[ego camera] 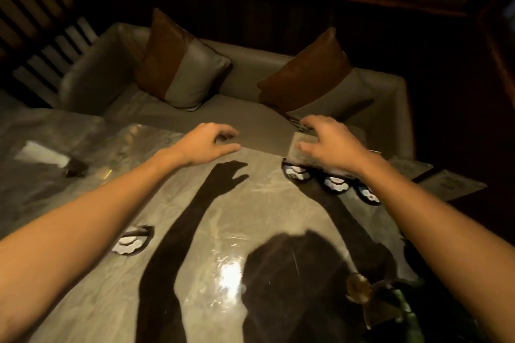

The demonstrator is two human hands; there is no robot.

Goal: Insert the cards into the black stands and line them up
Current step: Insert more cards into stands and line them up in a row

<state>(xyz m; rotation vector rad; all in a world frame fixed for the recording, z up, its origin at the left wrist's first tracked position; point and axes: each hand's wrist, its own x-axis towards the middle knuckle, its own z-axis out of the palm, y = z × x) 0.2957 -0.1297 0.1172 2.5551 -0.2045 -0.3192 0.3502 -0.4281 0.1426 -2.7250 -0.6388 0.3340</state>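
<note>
Three round black stands with white logos sit in a row at the far right of the marble table: the first stand, a second and a third. A pale card stands upright over the first stand, and my right hand pinches its top edge between thumb and fingers. My left hand hovers over the table's far edge with fingers spread and nothing in it. A fourth stand lies near my left forearm. A white card lies at the far left, with a dark stand at its end.
A grey sofa with two brown-and-grey cushions faces the table's far edge. A flat pale sheet lies at the right beyond my right arm. A potted plant stands at the near right corner. Hard shadows of my arms cross the table.
</note>
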